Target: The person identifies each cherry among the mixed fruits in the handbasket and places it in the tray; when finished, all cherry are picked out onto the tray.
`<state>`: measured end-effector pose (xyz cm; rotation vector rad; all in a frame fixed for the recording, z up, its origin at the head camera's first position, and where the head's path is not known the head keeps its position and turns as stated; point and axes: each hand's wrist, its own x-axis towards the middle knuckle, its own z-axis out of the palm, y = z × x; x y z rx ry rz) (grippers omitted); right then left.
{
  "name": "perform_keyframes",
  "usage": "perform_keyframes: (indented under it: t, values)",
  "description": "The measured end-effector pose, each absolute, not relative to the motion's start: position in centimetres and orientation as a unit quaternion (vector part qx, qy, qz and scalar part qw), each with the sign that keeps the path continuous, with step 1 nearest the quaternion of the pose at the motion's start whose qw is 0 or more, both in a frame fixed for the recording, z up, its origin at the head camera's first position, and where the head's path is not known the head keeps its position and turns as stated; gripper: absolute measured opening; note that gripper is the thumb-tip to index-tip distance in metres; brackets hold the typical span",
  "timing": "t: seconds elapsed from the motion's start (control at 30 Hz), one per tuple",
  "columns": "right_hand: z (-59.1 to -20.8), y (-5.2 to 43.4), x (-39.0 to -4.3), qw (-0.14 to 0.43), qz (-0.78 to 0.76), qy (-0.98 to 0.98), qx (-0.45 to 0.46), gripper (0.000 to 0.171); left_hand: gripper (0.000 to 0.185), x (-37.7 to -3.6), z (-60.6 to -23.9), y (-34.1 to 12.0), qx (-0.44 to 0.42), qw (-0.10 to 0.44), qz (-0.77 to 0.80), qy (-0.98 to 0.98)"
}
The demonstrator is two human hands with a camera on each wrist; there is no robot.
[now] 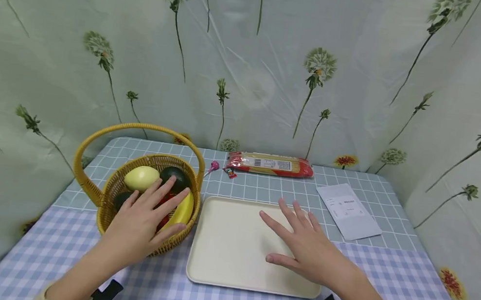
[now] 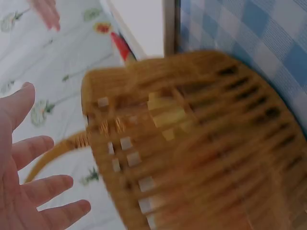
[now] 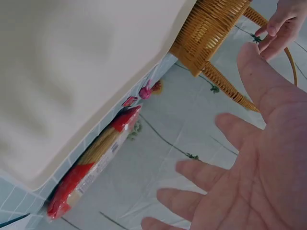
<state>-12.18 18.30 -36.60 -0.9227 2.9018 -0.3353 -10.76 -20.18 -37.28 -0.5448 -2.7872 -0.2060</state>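
Observation:
A wicker basket (image 1: pixel 108 190) with a hoop handle stands at the table's left and holds a pale yellow fruit (image 1: pixel 141 177), a dark avocado (image 1: pixel 177 176), a banana (image 1: pixel 182 210) and something red. My left hand (image 1: pixel 145 218) hovers over the basket with fingers spread straight, holding nothing; the left wrist view shows the same hand (image 2: pixel 29 191) open beside the basket wall (image 2: pixel 201 153). My right hand (image 1: pixel 301 242) is spread flat over the empty cream tray (image 1: pixel 221 246); in the right wrist view that hand (image 3: pixel 240 182) is open above the tray (image 3: pixel 72 62).
A red and yellow noodle packet (image 1: pixel 270 164) lies at the table's back, with a small pink lollipop (image 1: pixel 214 166) and a red wrapper (image 1: pixel 230 172) beside it. A white paper slip (image 1: pixel 348 210) lies right of the tray. Floral cloth walls close in on three sides.

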Motion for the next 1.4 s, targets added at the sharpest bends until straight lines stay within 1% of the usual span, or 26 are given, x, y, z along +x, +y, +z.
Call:
perform_keyframes:
  t: [0.17, 0.23, 0.4, 0.5, 0.6, 0.87, 0.93, 1.0, 1.07, 1.23, 1.33, 1.4]
  values:
    - [-36.4, 17.5, -12.7, 0.054, -0.128, 0.932, -0.334, 0.074, 0.069, -10.0, -36.8, -22.5, -0.159, 0.173, -0.114, -0.965]
    - [-36.2, 17.1, -13.0, 0.061, -0.13, 0.927, -0.346, 0.072, 0.065, -9.7, -36.7, -23.5, -0.141, 0.176, -0.134, -0.965]
    - [-36.0, 15.4, -13.9, 0.077, -0.134, 0.915, -0.372, 0.073, 0.057, -9.1, -36.7, -26.3, -0.111, 0.201, -0.179, -0.957]
    - [-35.9, 14.4, -14.5, 0.082, -0.135, 0.909, -0.385, 0.074, 0.056, -9.1, -37.1, -27.8, -0.108, 0.225, -0.197, -0.948]
    - [-35.9, 13.4, -15.0, 0.087, -0.133, 0.905, -0.395, 0.074, 0.052, -9.2, -37.6, -29.1, -0.094, 0.238, -0.217, -0.942]
    - [-36.0, 11.3, -15.8, 0.09, -0.133, 0.892, -0.422, 0.069, 0.025, -9.1, -38.5, -31.4, -0.037, 0.288, -0.293, -0.911]
    - [-36.1, 11.1, -15.9, 0.094, -0.134, 0.891, -0.423, 0.069, 0.024, -9.0, -38.9, -32.0, -0.01, 0.286, -0.31, -0.907]
    - [-36.3, 10.9, -16.0, 0.101, -0.135, 0.892, -0.421, 0.07, 0.029, -8.8, -39.3, -32.4, 0.014, 0.271, -0.33, -0.904]
    - [-36.5, 10.9, -16.1, 0.103, -0.135, 0.892, -0.42, 0.07, 0.039, -8.8, -39.9, -32.8, 0.022, 0.24, -0.365, -0.899]
    - [-36.8, 10.9, -16.4, 0.115, -0.14, 0.893, -0.413, 0.07, 0.068, -9.4, -41.0, -34.1, 0.014, 0.123, -0.474, -0.872]
    - [-36.8, 10.7, -16.6, 0.128, -0.144, 0.893, -0.406, 0.071, 0.073, -10.2, -41.2, -34.9, 0.022, 0.061, -0.517, -0.853]
    - [-36.8, 10.4, -16.6, 0.135, -0.146, 0.894, -0.402, 0.071, 0.074, -10.6, -41.3, -35.6, 0.026, 0.033, -0.532, -0.846]
